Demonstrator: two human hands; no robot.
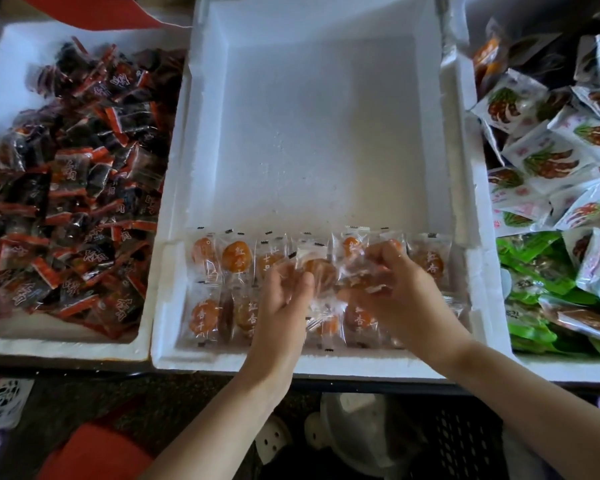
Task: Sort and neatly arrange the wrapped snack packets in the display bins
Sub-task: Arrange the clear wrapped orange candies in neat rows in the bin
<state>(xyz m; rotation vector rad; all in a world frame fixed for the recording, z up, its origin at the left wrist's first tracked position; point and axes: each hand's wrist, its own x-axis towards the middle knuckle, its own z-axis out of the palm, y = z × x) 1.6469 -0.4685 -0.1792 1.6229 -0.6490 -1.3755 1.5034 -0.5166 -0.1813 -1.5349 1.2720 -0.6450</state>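
Both hands hover close together, low over the near end of the white foam bin (326, 133). Left hand (284, 296) pinches a single clear apricot packet (316, 268) between thumb and fingers. Right hand (400, 289) curls its fingers round a crinkled clutch of packets (368, 275) of the same kind; how many, I cannot tell.

Laid packets show beneath and to either side of the hands, in two rows (231, 258) running left to right across the bin. Each packet's long axis points away from the person. The stretch directly under the hands is hidden, so whether a gap remains there cannot be told.

Just beyond the fingertips the bin floor is bare. A third row would likely begin there, a short reach forward, with the left hand's packet nearest and already roughly lengthwise.
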